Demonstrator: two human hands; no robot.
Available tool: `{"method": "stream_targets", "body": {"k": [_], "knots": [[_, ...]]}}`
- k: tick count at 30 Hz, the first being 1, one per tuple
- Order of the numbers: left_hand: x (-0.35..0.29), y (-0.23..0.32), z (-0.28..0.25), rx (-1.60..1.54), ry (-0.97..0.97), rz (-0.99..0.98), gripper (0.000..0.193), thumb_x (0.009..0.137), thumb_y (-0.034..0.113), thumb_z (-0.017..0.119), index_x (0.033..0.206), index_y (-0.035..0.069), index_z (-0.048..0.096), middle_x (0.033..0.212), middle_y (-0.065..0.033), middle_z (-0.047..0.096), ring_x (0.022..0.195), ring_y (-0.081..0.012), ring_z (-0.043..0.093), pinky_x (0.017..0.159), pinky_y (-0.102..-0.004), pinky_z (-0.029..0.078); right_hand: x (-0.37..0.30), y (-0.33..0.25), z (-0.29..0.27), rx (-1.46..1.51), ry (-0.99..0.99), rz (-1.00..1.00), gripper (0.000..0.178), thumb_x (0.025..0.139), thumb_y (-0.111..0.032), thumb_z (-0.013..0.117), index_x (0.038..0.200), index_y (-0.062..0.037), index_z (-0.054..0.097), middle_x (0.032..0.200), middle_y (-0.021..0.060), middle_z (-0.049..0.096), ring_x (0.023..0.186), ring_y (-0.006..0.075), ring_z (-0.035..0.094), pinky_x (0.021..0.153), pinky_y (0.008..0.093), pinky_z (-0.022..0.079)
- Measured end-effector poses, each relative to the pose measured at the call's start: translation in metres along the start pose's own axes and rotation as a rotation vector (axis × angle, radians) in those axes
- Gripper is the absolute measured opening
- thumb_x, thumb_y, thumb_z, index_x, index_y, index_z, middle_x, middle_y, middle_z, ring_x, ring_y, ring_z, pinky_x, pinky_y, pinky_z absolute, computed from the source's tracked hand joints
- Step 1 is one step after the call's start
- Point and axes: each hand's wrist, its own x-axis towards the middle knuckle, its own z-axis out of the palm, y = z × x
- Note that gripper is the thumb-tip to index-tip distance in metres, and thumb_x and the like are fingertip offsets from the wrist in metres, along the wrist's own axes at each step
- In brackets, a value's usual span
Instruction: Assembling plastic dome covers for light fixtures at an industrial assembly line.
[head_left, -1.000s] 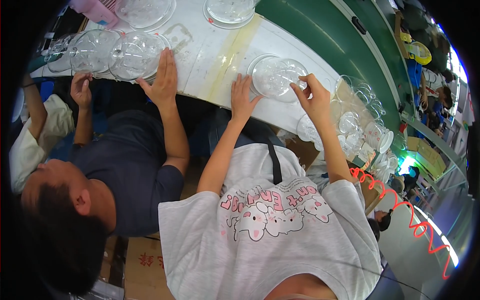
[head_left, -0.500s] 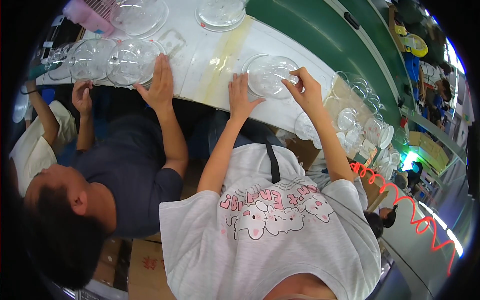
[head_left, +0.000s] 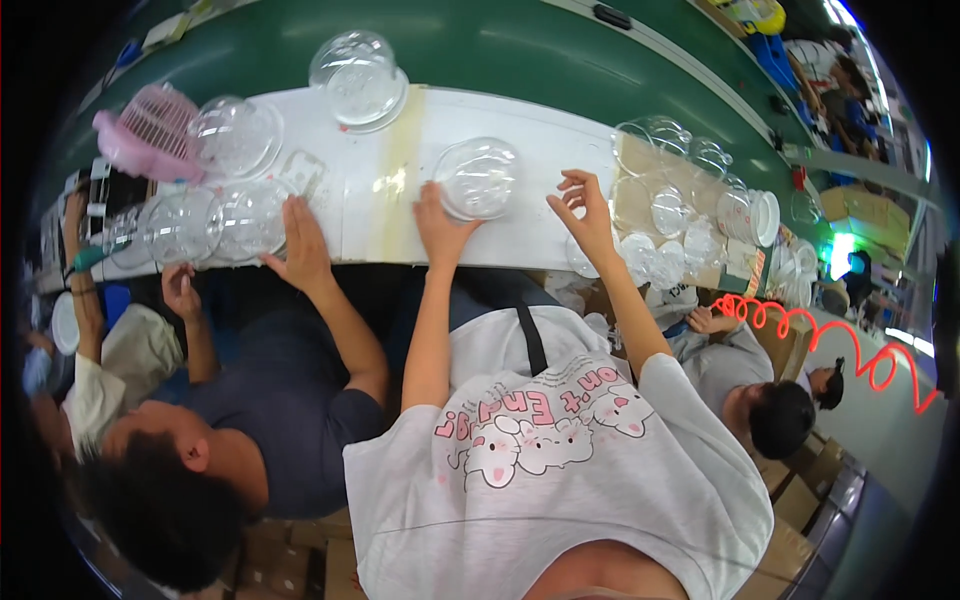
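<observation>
A clear round plastic dome [head_left: 480, 172] on a pale round base sits on the white bench in front of me. My left hand [head_left: 446, 232] rests against its near left edge, fingers up along the side and thumb stretched out along the rim. The hand is open and does not grip around the dome. To the right of the dome, apart from it, my right hand [head_left: 588, 213] hovers over the bench with thumb and fingers apart. Nothing shows between those fingers.
At right, clear domes and cups [head_left: 670, 210] crowd a brown board beside stacked white lids [head_left: 765, 218]. Another dome [head_left: 358, 85] stands at the far edge. On the left, a co-worker's hand [head_left: 305, 240] touches a row of domes [head_left: 250, 215] near a pink basket [head_left: 160, 130].
My right hand has come off the dome and moved to the right. My left hand stays at the dome's left edge, its thumb now nearer the rim. The whole view has shifted.
</observation>
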Motion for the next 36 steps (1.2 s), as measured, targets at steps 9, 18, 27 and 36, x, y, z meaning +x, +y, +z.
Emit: {"method": "stream_targets", "body": {"k": [9, 18, 27, 36], "knots": [[0.011, -0.052, -0.057, -0.095, 0.238, -0.090, 0.090, 0.052, 0.024, 0.086, 0.124, -0.005, 0.041, 0.119, -0.0190, 0.047, 0.110, -0.0308, 0.047, 0.095, -0.0378, 0.037, -0.063, 0.033, -0.110, -0.222, 0.466, 0.127, 0.021, 0.079, -0.010, 0.063, 0.099, -0.0044, 0.058, 0.079, 0.0049, 0.061, 0.067, 0.0129, 0.058, 0.059, 0.0251, 0.045], [0.027, -0.068, -0.082, -0.114, 0.329, -0.209, 0.085, 0.060, 0.026, 0.083, 0.123, -0.008, 0.037, 0.119, -0.0238, 0.045, 0.112, -0.0347, 0.043, 0.097, -0.0398, 0.033, -0.093, 0.047, -0.128, -0.405, 0.317, 0.217, 0.014, 0.078, -0.015, 0.063, 0.088, -0.0065, 0.062, 0.077, 0.0069, 0.062, 0.067, 0.0198, 0.060, 0.057, 0.0288, 0.045], [-0.050, 0.000, -0.075, 0.083, 0.137, -0.120, 0.052, 0.078, 0.010, 0.062, 0.124, -0.004, 0.042, 0.124, -0.0205, 0.045, 0.114, -0.0339, 0.042, 0.099, -0.0410, 0.033, -0.100, 0.067, -0.134, -0.543, -0.095, -0.028, 0.028, 0.072, -0.027, 0.067, 0.096, -0.0136, 0.062, 0.090, 0.0066, 0.060, 0.086, 0.0269, 0.057, 0.076, 0.0377, 0.045], [-0.035, 0.031, -0.087, -0.119, -0.021, -0.153, 0.036, 0.084, 0.003, 0.053, 0.120, -0.003, 0.047, 0.117, -0.0160, 0.048, 0.107, -0.0261, 0.052, 0.090, -0.0354, 0.043, -0.005, 0.208, -0.345, -0.906, 1.208, 0.306, 0.026, 0.083, -0.016, 0.051, 0.106, -0.0059, 0.058, 0.099, 0.0140, 0.059, 0.088, 0.0332, 0.055, 0.075, 0.0432, 0.044]]}}
